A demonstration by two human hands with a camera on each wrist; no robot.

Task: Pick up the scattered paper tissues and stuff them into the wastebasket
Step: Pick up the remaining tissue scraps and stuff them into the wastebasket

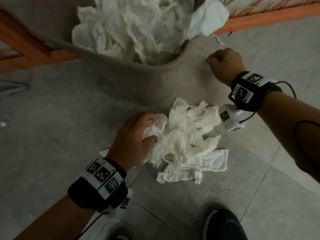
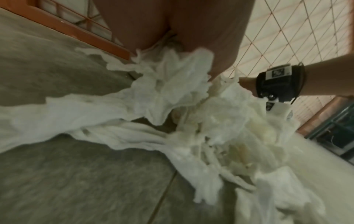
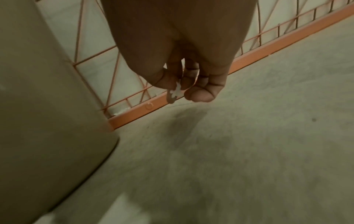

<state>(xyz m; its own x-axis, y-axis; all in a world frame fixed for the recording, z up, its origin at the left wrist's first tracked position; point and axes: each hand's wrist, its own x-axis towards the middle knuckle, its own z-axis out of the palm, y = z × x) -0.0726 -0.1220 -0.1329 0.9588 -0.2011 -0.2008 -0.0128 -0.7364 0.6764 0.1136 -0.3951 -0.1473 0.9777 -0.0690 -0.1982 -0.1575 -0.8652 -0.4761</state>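
A heap of crumpled white paper tissues [image 1: 187, 141] lies on the grey tiled floor in front of the grey wastebasket [image 1: 155, 80]. My left hand [image 1: 136, 135] grips the heap's left side, fingers curled into the paper; the left wrist view shows the tissues [image 2: 191, 121] bunched under the palm. The wastebasket is heaped with white tissues [image 1: 131, 26], one wad [image 1: 207, 16] hanging over its right rim. My right hand [image 1: 223, 64] hovers beside the basket's right wall, and its fingers [image 3: 199, 94] pinch a tiny white scrap of tissue [image 3: 175, 91].
An orange wire rack [image 1: 259, 16] runs along the floor behind the basket, its frame also at far left [image 1: 26, 42]. A thin tissue shred [image 1: 219, 40] lies near the rack. My dark shoe [image 1: 223, 224] stands at the bottom edge. A small white scrap [image 1: 3, 124] lies at left.
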